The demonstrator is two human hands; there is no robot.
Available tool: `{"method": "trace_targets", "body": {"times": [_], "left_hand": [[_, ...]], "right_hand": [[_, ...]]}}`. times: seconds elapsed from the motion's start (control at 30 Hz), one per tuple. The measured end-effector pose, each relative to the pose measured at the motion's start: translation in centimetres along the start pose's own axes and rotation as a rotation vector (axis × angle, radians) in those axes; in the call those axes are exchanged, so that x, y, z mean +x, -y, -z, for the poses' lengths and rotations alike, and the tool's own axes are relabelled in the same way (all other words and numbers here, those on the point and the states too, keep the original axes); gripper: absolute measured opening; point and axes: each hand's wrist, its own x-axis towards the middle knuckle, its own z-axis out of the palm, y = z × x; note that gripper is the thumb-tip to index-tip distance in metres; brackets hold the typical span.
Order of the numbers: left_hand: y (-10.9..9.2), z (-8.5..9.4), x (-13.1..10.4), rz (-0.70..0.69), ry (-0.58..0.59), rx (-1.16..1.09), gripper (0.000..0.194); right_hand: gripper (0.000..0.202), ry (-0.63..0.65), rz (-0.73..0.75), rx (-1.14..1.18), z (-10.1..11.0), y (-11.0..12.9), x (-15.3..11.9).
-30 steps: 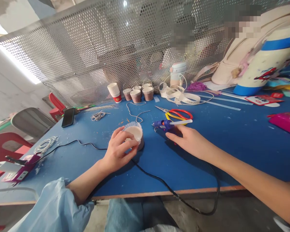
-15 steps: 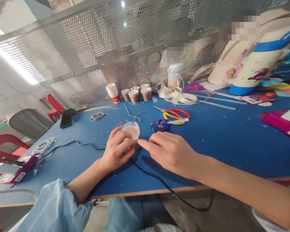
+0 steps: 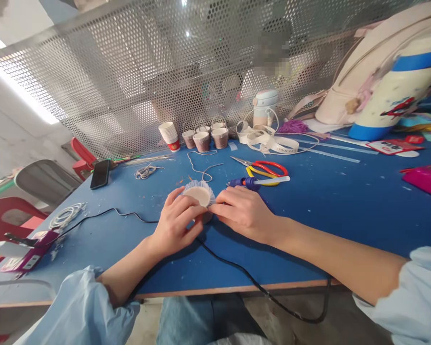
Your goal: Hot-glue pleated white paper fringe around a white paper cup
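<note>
A small round cup (image 3: 198, 194) with a frilly, see-through trim around its rim stands near the table's middle. My left hand (image 3: 179, 220) wraps its fingers about the cup's near left side. At the rim's right side, the fingertips of my right hand (image 3: 242, 211) are pressed together on the trim, close to my left fingertips. Just beyond my right hand lies a blue glue gun (image 3: 244, 182) with a clear stick in its back. Pliers with red and yellow handles (image 3: 267, 170) lie behind it.
Several small brown cups (image 3: 202, 142) and a stack of paper cups (image 3: 169, 135) stand along the perforated metal screen (image 3: 122, 81). A black cable (image 3: 237, 268) runs under my hands and over the front edge. A phone (image 3: 100, 174) lies left, a large bottle (image 3: 391, 98) stands right.
My right hand has moved in to the cup's rim, its pointing finger now drawn in with the others. My left hand stays on the cup. The view has shifted slightly.
</note>
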Motion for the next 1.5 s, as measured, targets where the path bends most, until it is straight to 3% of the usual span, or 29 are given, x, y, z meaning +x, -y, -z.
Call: {"method": "trace_targets", "body": {"times": [0.27, 0.5, 0.93, 1.2, 1.4, 1.5], "left_hand": [[-0.7, 0.3, 0.4, 0.068, -0.024, -0.076, 0.02], [-0.7, -0.2, 0.5, 0.144, -0.081, -0.078, 0.012], [-0.9, -0.8, 0.4, 0.213, -0.137, -0.066, 0.02], [-1.1, -1.4, 0.2, 0.235, -0.143, -0.072, 0.034], [-1.3, -1.3, 0.2, 0.26, -0.125, -0.065, 0.035], [-1.4, -1.4, 0.1, 0.293, -0.128, -0.087, 0.034]], "right_hand": [[0.023, -0.031, -0.018, -0.045, -0.3, 0.5, -0.4], [0.022, 0.01, 0.001, -0.083, -0.4, 1.1, -0.7], [0.021, 0.138, 0.104, -0.228, -0.2, 1.6, -1.4], [0.022, 0.034, 0.08, -0.15, 0.5, 1.7, -1.0], [0.028, 0.117, 0.065, -0.133, 0.1, 1.5, -1.2], [0.022, 0.093, 0.061, -0.084, 0.7, 1.6, -1.0]]}}
